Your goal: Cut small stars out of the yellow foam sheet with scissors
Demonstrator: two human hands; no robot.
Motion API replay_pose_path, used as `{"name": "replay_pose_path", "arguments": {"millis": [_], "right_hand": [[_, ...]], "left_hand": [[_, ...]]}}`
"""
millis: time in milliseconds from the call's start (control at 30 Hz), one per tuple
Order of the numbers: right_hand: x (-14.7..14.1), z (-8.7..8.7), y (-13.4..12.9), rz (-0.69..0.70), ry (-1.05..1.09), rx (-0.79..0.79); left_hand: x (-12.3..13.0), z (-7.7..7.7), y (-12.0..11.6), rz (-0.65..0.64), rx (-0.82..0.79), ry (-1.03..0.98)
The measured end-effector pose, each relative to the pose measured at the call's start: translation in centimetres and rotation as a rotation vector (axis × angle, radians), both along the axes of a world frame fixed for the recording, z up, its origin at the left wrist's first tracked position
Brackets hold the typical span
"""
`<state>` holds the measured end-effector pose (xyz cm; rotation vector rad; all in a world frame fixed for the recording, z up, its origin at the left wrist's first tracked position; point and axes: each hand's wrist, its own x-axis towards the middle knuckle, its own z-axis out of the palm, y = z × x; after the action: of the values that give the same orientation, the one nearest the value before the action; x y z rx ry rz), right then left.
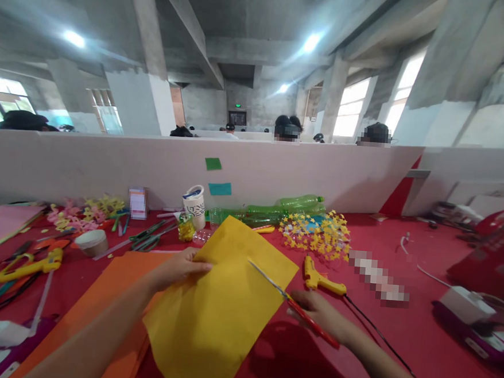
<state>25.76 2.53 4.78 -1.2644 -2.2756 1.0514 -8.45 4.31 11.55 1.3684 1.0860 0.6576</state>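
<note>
The person's left hand (184,266) pinches a yellow sheet (218,302) at its left edge, thumb lying on the top face. The right hand (314,313) is wrapped around the red handles of a pair of scissors (294,304), whose blades point left across the sheet's right part; whether they have cut into it is hard to tell from this angle. The yellow sheet is tilted up above the red table (387,236), partly covering a stack of orange paper (117,295) to its left. Just beyond the right hand lies a yellow glue gun (323,283), its black cord trailing toward the near right. Behind the sheet sit a bunch of yellow stars (318,235), some green plastic bottles (265,214) and a white tumbler (196,208). Farther left are a paper cup (92,242) and pink and yellow flowers (80,214). A pale partition (158,168) closes the far side, with a green note (213,164) stuck above a blue note (220,188).
</note>
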Motion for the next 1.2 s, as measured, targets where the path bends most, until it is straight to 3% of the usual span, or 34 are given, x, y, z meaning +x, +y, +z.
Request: {"name": "replay_pose_path", "arguments": {"millis": [133,400,600,767,900,1200], "right_hand": [[0.2,-0.7,0.1,-0.001,-0.018,0.014],[-0.3,0.1,-0.8,0.006,-0.006,0.019],[-0.4,-1.4,-0.4,-0.021,0.000,0.021],[-0.3,-1.0,-1.0,0.004,-0.003,0.005],[-0.6,-0.6,-1.2,0.013,-0.001,0.019],[-1.4,-1.6,-0.9,-0.010,0.033,0.047]], "left_hand": [[0.1,-0.3,0.0,0.021,-0.014,0.038],[0.8,-0.9,0.0,-0.037,-0.020,0.030],[0.9,-0.9,-0.1,-0.035,-0.037,0.044],[1.5,-0.5,-0.4,-0.092,-0.016,0.059],[2.4,-0.5,-0.5,-0.162,-0.068,0.048],[2.8,-1.2,-0.2,-0.157,-0.131,-0.021]]}}
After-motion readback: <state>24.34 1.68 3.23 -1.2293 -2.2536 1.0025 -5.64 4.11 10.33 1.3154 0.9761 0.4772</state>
